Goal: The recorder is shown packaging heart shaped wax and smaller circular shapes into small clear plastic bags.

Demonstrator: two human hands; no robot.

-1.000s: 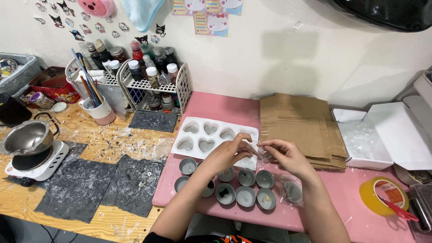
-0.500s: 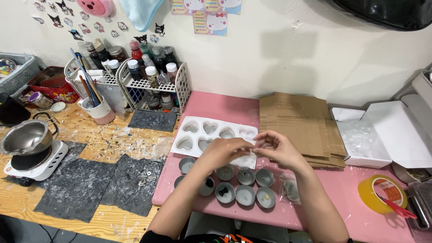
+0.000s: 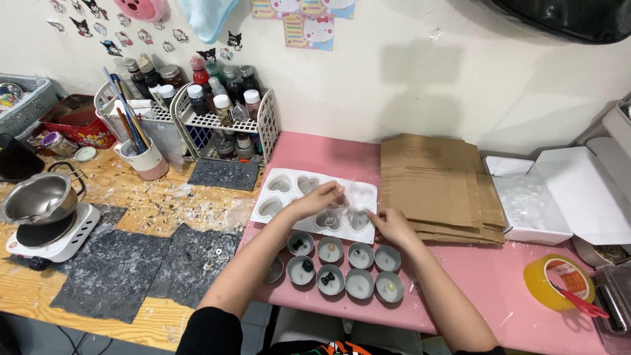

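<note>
Bare forearms, black short sleeve (image 3: pixel 209 329) (left arm), dark top with orange-and-white print at the chest (image 3: pixel 342 347).

Home craft workshop, heart-shaped mould (image 3: pixel 315 200), small tins (image 3: pixel 345 266), melting pot (image 3: pixel 36 197), bottle rack (image 3: pixel 223 121), stickered wall

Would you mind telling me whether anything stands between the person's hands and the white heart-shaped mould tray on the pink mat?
Nothing visible does. The left hand is already over the white heart mould tray, and the right hand rests at its near right corner. The small round tins sit nearer the person, out of the way.
</note>
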